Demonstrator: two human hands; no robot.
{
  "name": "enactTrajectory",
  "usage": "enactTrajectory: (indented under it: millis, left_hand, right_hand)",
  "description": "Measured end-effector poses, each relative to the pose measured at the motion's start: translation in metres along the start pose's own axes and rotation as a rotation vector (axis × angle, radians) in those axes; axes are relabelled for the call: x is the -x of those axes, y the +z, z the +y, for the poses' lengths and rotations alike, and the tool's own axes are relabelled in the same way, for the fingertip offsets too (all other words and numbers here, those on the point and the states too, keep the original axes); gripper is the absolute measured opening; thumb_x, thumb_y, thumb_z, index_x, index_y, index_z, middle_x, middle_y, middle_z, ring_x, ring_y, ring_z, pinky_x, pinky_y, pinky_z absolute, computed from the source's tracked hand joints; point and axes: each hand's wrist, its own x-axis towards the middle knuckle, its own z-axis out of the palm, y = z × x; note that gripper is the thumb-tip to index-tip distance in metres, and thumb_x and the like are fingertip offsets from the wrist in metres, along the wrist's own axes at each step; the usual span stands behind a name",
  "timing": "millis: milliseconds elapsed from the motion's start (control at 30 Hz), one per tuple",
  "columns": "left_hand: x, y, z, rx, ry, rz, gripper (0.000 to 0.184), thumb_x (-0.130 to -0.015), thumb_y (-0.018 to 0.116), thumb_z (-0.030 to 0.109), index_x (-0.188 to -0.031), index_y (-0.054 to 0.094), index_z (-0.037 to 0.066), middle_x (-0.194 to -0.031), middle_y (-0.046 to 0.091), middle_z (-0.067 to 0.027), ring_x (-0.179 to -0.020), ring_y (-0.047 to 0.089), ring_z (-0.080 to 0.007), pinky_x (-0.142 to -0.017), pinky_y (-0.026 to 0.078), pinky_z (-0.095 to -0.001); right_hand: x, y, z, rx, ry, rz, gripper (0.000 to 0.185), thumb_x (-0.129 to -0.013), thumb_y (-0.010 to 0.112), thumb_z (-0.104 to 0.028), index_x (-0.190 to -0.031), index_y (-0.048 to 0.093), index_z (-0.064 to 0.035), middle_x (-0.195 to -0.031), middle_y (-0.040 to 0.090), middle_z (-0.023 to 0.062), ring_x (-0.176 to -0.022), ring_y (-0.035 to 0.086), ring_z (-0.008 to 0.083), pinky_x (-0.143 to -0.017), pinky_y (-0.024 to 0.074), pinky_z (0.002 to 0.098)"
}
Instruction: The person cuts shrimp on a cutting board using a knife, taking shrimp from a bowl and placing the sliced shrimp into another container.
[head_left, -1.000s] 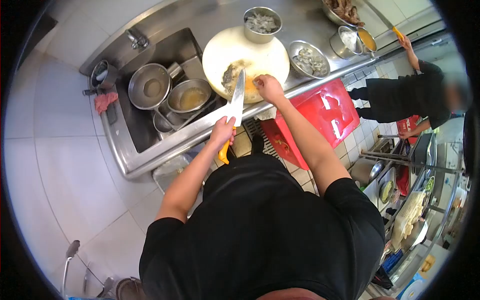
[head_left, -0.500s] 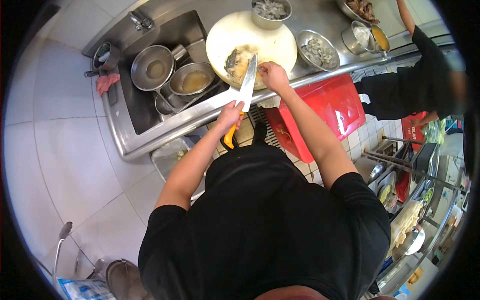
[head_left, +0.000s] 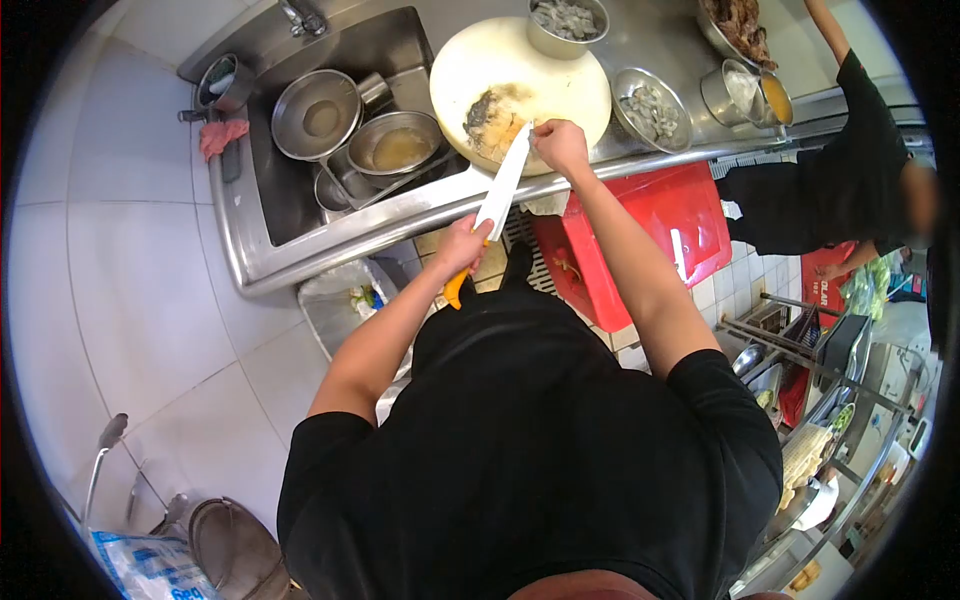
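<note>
Knife (head_left: 504, 187) gripped in left fingers (head_left: 481, 234) has drawn back, tip beside right fingers (head_left: 547, 131), their hold unclear.

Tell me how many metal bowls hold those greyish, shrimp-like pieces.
2: a deeper bowl on the round board, a shallower bowl on the counter beside it. Others may be hidden.

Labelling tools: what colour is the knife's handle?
The handle is yellow-orange, clearest in the head view.
</note>
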Motion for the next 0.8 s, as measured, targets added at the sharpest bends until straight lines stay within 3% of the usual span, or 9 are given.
enactTrajectory:
  millis: [200, 433, 633, 700, 800]
  left_hand:
    - [0.024, -0.007, -0.008, -0.079, -0.015, 0.006, 0.034, -0.104, 0.051, 0.037, -0.112, 0.059, 0.005, -0.062, 0.05, -0.0015, -0.038, 0.046, -0.0101, -0.035, 0.039, -0.027]
    - [0.049, -0.026, -0.02, -0.126, -0.042, -0.074, 0.032, -0.104, 0.051, 0.034, -0.097, 0.056, 0.004, -0.062, 0.051, -0.002, -0.038, 0.047, -0.0106, -0.036, 0.039, -0.0278]
    - [0.075, -0.075, -0.019, -0.221, -0.08, -0.106, 0.031, -0.104, 0.052, 0.038, -0.102, 0.058, 0.007, -0.064, 0.05, -0.0003, -0.041, 0.048, -0.0094, -0.036, 0.04, -0.0267]
    - [0.079, -0.086, -0.009, -0.235, -0.081, -0.017, 0.03, -0.104, 0.052, 0.039, -0.106, 0.059, 0.01, -0.065, 0.05, 0.0005, -0.042, 0.048, -0.0091, -0.036, 0.04, -0.0266]
    - [0.056, -0.087, -0.004, -0.27, -0.043, 0.064, 0.029, -0.104, 0.052, 0.039, -0.109, 0.059, 0.011, -0.063, 0.048, 0.0005, -0.042, 0.046, -0.0094, -0.036, 0.039, -0.0276]
  right_hand:
    - [-0.012, 0.014, 0.016, -0.164, 0.159, -0.035, 0.019, -0.072, 0.074, -0.017, -0.088, 0.077, -0.0055, -0.088, 0.075, 0.0157, -0.084, 0.072, 0.0297, -0.08, 0.0563, 0.037]
    - [-0.007, 0.02, 0.014, -0.164, 0.208, 0.037, 0.018, -0.075, 0.069, -0.015, -0.089, 0.074, -0.0046, -0.089, 0.074, 0.0176, -0.085, 0.072, 0.0319, -0.081, 0.0557, 0.0366]
    - [0.007, -0.002, 0.002, -0.087, 0.008, 0.011, 0.028, -0.08, 0.065, -0.012, -0.107, 0.071, -0.0082, -0.093, 0.072, 0.0193, -0.09, 0.07, 0.0345, -0.084, 0.055, 0.0413]
    - [0.009, -0.013, 0.003, 0.202, -0.437, -0.034, 0.029, -0.081, 0.067, -0.011, -0.11, 0.07, -0.0119, -0.102, 0.068, 0.0163, -0.095, 0.067, 0.0352, -0.087, 0.0536, 0.0433]
    - [-0.008, -0.02, 0.019, 0.238, -0.468, -0.206, 0.022, -0.081, 0.07, -0.013, -0.103, 0.069, -0.0114, -0.108, 0.063, 0.0139, -0.097, 0.065, 0.0351, -0.086, 0.0523, 0.0442]
